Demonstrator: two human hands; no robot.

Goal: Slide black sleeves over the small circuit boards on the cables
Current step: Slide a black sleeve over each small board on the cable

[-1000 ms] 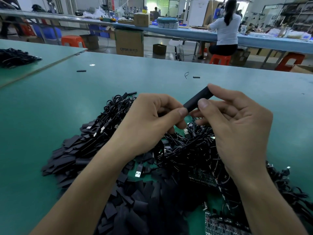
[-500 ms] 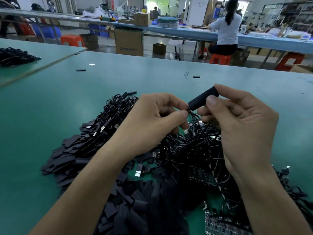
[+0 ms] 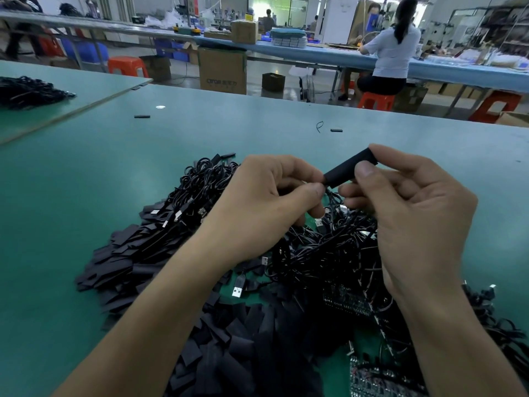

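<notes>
The right hand (image 3: 415,224) pinched a black sleeve (image 3: 349,167) between thumb and forefinger, holding it tilted above the table (image 3: 86,181) with its upper end pointing away from the person. The left hand (image 3: 266,207) had its fingers curled, thumb and forefinger pinching a thin cable (image 3: 329,195) at the sleeve's lower mouth. Beneath both hands lay a tangle of black cables (image 3: 323,247) and bare circuit boards (image 3: 346,303). Flat loose sleeves (image 3: 123,259) were heaped to the left.
</notes>
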